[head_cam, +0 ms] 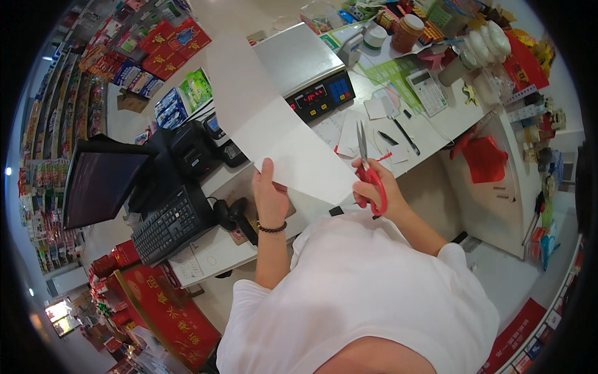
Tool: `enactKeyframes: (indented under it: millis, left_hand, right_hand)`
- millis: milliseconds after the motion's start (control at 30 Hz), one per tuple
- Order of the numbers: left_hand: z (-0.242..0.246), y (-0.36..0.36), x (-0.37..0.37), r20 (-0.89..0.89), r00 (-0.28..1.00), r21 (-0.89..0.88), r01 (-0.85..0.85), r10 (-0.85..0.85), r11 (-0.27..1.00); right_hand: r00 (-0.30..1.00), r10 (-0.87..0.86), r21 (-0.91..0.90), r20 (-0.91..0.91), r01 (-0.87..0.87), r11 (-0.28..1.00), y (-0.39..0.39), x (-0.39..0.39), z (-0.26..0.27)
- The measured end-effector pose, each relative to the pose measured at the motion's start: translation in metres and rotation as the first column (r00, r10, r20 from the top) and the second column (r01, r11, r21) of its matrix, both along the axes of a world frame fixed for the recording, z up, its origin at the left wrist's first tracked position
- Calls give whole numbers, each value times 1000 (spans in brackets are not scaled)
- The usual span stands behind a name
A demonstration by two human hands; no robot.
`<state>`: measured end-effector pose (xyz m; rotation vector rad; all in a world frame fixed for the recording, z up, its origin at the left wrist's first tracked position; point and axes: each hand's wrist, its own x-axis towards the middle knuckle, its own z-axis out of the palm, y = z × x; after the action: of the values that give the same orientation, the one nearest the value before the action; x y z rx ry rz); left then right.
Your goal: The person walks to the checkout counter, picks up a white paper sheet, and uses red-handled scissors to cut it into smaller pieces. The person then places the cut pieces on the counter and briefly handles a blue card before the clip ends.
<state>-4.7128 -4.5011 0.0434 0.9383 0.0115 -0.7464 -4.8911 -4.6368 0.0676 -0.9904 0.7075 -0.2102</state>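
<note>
A long white sheet of paper stretches from near my body out over the counter. My left hand grips its left edge, with the thumb on top and the fingers underneath. In my right hand is a pair of scissors with red handles, held close to the sheet's near right corner. Their metal blades point away from me and lie nearly together, apart from the paper's middle. Part of a digital weighing scale is hidden behind the sheet.
Left of the paper stand a keyboard, a monitor, a black printer and a handheld barcode scanner. To the right lie pens, paper scraps and a calculator. Jars stand farther back on the counter.
</note>
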Motion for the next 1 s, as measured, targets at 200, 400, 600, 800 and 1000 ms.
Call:
enactKeyframes:
  millis: [200,400,600,800,1000]
  left_hand:
    - [-14,18,38,94,993,86,-74,66,994]
    - [-20,23,57,124,985,110,-134,120,985]
    - [-24,25,59,175,974,139,-170,145,976]
    - [-33,35,83,306,952,218,-83,12,972]
    - [-46,61,116,433,899,266,-61,-62,962]
  right_hand:
    - [983,184,-52,-26,-185,981,9,-16,-3]
    - [974,213,4,-75,-213,977,36,-12,-4]
    - [959,229,7,-168,-232,973,46,-12,3]
    - [971,224,-32,-88,-227,973,45,-11,-3]
    - [956,293,-99,-26,-294,951,36,-21,-14]
